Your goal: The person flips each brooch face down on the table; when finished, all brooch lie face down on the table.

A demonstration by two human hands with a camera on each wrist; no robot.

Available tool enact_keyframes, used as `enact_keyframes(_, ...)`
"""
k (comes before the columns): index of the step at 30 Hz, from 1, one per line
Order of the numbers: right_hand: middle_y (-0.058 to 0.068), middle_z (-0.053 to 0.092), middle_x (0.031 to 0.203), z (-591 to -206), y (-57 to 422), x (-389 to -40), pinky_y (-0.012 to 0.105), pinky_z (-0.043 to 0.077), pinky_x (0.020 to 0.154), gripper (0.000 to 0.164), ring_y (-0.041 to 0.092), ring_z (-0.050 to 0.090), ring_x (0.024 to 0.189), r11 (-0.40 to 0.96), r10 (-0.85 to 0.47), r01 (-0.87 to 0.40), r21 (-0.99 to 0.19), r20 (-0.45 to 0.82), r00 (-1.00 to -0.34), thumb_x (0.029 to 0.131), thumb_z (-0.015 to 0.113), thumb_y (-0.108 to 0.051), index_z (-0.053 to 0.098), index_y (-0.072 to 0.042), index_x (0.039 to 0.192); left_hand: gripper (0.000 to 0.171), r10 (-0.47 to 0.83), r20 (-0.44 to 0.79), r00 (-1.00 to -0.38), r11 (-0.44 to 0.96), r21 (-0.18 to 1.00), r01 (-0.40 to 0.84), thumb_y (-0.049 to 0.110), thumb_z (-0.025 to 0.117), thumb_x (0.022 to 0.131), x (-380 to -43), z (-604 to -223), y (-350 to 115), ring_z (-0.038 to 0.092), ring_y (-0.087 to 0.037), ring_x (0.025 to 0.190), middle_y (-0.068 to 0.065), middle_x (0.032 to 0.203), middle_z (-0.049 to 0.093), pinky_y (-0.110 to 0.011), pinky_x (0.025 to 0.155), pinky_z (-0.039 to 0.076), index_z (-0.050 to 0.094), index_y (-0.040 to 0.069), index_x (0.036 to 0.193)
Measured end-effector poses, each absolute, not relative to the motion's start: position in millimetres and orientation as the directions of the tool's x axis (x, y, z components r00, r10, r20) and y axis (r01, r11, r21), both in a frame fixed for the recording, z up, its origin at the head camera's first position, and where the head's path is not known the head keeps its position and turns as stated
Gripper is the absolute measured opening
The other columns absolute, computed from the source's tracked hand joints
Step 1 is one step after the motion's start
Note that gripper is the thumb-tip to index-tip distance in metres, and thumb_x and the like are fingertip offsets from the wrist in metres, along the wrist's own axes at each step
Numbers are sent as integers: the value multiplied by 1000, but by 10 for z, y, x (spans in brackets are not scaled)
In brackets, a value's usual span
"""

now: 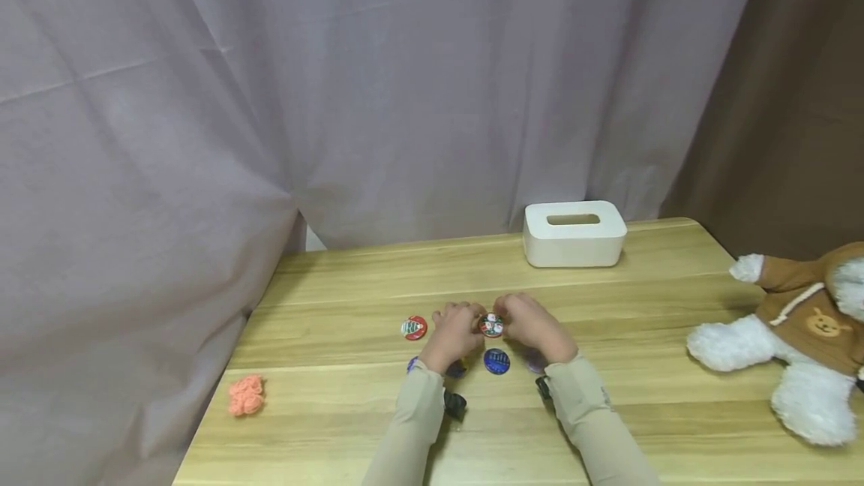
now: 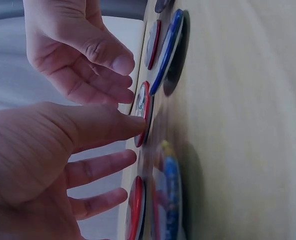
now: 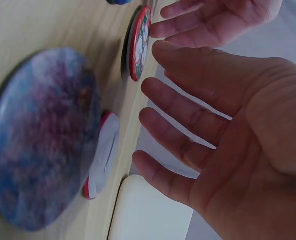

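Observation:
A round red-rimmed badge point(image 1: 491, 325) with a white and green picture lies on the table between both hands. My left hand point(image 1: 455, 332) is at its left side, thumb tip touching the rim in the left wrist view. On its other side is my right hand point(image 1: 536, 325), its loosely bent fingers point(image 3: 180, 112) spread and holding nothing. A blue badge point(image 1: 496, 361) sits just nearer. Left of my left hand is a red badge with a tree picture point(image 1: 414, 328). Another red-rimmed badge point(image 3: 103, 155) appears in the right wrist view, hidden by my right hand in the head view.
A purplish badge point(image 1: 535, 361) and a dark badge point(image 1: 456, 369) lie partly under the wrists. A white tissue box point(image 1: 574, 246) stands at the back. Coral fabric flowers point(image 1: 246, 394) are at left, a plush toy point(image 1: 803, 328) at right. Curtains hang behind the table.

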State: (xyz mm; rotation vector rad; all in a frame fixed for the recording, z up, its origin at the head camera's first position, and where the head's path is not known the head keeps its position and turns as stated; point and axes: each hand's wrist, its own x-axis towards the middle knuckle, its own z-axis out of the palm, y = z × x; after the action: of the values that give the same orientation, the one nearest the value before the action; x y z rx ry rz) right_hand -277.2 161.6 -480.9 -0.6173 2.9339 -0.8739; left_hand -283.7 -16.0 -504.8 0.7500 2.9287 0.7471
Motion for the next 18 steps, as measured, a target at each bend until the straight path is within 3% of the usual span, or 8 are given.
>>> enact_keyframes(10, 6, 64, 82, -4849, 1570, -2762, 44, 51, 78, 27, 24, 58, 79, 820, -348, -344, -458, 79, -934, 61, 73, 13, 69, -2, 83, 32, 473, 105, -875, 765, 443, 468, 8, 82, 76, -2881, -5061, -140, 56, -29, 101, 0, 99, 69, -56, 89, 35, 76, 14, 106)
enact_keyframes(18, 5, 62, 79, -4859, 1548, -2751, 42, 51, 74, 24, 23, 57, 75, 839, -328, -322, -439, 65, -943, 62, 72, 15, 68, -2, 79, 26, 464, 91, -881, 762, 466, 450, 7, 82, 76, -2907, -5069, -147, 55, -25, 94, 1, 95, 68, -59, 91, 33, 78, 13, 101)
